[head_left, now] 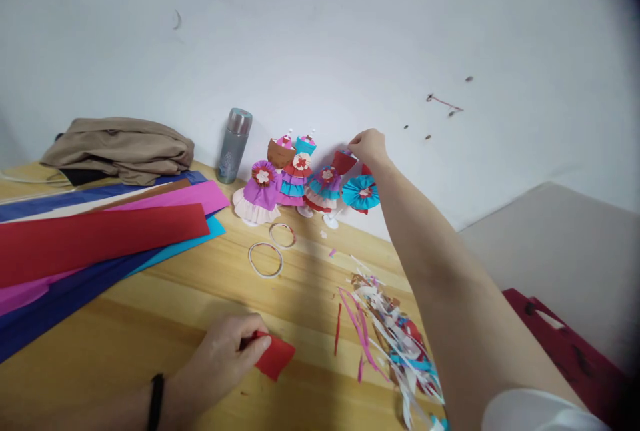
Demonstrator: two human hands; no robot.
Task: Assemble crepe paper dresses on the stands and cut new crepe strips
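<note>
My left hand (227,350), with a black band at the wrist, pinches a small piece of red paper (276,356) low over the front of the table. My right hand (369,144) is stretched out to the back, its fingers closed at the top of a small paper dress (327,181) with a red bodice and layered ruffles on a white stand. Beside it, partly behind my right arm, is a blue pleated rosette (361,192) on another red dress. To the left stand a purple paper dress (261,192) with a brown bodice and a blue-topped ruffled dress (300,171).
Strips of coloured paper, with a red sheet (100,238) on top, cover the left side. A heap of paper scraps (395,331) lies under my right arm. Two rings (265,276) lie mid-table. A grey flask (234,146) and folded brown cloth (120,148) are near the wall.
</note>
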